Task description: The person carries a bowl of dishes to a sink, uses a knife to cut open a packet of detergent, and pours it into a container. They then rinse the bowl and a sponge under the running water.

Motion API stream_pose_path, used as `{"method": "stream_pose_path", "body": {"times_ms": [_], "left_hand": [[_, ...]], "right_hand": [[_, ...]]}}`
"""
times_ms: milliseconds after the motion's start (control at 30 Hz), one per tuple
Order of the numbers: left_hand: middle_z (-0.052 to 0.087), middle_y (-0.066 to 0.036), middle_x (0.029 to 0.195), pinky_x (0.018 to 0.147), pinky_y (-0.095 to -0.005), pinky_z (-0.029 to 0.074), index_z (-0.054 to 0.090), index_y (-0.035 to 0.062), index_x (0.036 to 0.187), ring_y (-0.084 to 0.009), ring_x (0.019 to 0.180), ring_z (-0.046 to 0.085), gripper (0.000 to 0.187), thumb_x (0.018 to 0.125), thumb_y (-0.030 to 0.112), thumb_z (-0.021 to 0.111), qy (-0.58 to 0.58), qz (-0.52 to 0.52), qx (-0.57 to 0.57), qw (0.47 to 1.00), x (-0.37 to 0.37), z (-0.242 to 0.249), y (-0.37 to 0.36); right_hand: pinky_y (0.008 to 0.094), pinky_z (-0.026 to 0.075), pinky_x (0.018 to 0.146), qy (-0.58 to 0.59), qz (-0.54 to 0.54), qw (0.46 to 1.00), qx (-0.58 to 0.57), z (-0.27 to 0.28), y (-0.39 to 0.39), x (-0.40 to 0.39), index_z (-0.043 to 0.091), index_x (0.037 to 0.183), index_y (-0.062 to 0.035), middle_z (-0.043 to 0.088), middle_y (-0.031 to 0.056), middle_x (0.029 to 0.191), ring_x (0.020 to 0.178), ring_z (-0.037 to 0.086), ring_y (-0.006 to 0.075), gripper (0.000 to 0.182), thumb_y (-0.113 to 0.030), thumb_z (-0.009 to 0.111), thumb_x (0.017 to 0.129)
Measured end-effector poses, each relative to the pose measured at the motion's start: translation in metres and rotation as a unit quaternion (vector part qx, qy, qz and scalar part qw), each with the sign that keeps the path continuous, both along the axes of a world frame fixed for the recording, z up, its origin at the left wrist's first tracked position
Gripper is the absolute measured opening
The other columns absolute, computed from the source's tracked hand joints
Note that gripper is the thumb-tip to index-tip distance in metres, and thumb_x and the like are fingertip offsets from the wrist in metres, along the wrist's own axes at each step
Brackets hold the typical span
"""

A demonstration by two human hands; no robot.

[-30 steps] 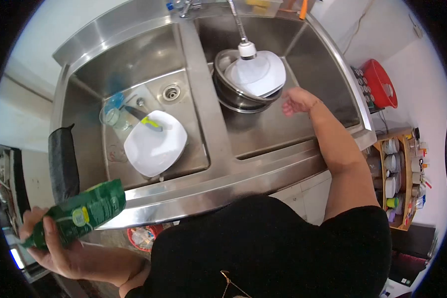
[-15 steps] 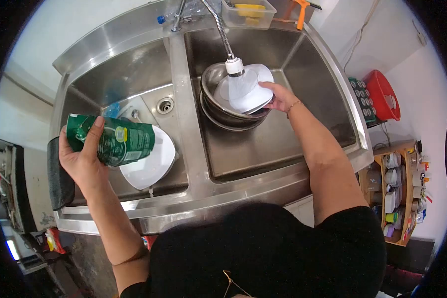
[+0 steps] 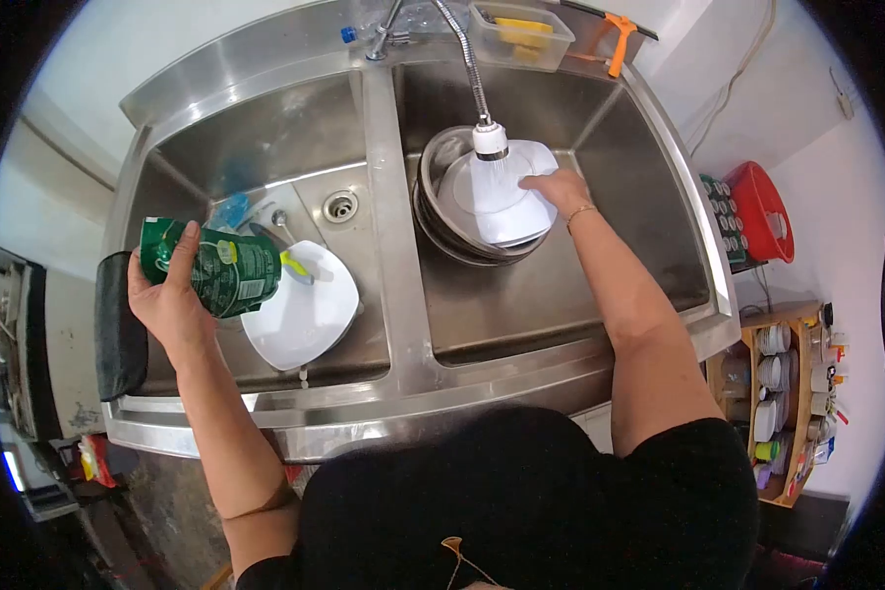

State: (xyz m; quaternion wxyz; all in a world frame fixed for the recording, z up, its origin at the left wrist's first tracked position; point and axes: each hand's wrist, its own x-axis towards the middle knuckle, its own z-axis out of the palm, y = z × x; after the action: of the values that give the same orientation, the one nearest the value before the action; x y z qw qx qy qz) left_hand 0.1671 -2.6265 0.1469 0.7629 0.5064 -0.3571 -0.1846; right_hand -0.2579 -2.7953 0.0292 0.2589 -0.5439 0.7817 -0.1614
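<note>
My left hand [image 3: 174,300] grips a green refill pouch [image 3: 228,273] above the left sink basin. Beneath the pouch lies a white square plate [image 3: 315,313], beside a spoon [image 3: 281,221] and a utensil with a yellow-green handle [image 3: 292,264]. Over in the right basin, my right hand [image 3: 558,192] is closed on the edge of a white plate [image 3: 517,218], its thumb on top. That plate rests in stacked metal bowls [image 3: 449,147]. Water from the white faucet head [image 3: 489,141] runs onto it.
A flexible metal faucet hose [image 3: 470,69] hangs over the right basin. Along the back ledge sit a clear container [image 3: 521,41] with yellow sponges and an orange squeegee [image 3: 619,44]. A dark cloth [image 3: 120,329] drapes over the left rim. A red basin [image 3: 760,211] stands at right.
The view has shifted, so the sink appears farther right. The pouch has moved left relative to the plate beneath it, exposing the yellow-green handle. My right hand still holds the plate under the water.
</note>
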Motion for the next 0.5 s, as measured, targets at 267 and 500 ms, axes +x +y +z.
{"method": "stream_pose_path", "body": {"times_ms": [267, 500], "left_hand": [[0.06, -0.001, 0.073, 0.057, -0.0214, 0.044, 0.059, 0.0031, 0.081, -0.0084, 0.06, 0.055, 0.021, 0.067, 0.0, 0.075, -0.051, 0.039, 0.019, 0.998, 0.008, 0.002, 0.0], [0.06, 0.001, 0.07, 0.057, -0.0202, 0.042, 0.06, 0.0036, 0.077, -0.0058, 0.059, 0.052, 0.019, 0.066, 0.0, 0.075, -0.062, 0.071, 0.003, 0.996, 0.015, 0.003, 0.0]], "right_hand": [[0.0363, 0.052, 0.062, -0.301, -0.076, 0.948, -0.076, 0.042, 0.008, -0.002, 0.055, 0.09, 0.0207, 0.062, 0.0249, 0.088, 0.071, 0.065, 0.0304, 0.046, -0.009, 0.073, 0.059], [0.0342, 0.052, 0.067, -0.376, 0.045, 0.924, -0.059, 0.1, 0.027, -0.033, 0.057, 0.097, 0.0127, 0.063, 0.0173, 0.087, 0.073, 0.064, 0.0271, 0.039, -0.007, 0.069, 0.067]]}}
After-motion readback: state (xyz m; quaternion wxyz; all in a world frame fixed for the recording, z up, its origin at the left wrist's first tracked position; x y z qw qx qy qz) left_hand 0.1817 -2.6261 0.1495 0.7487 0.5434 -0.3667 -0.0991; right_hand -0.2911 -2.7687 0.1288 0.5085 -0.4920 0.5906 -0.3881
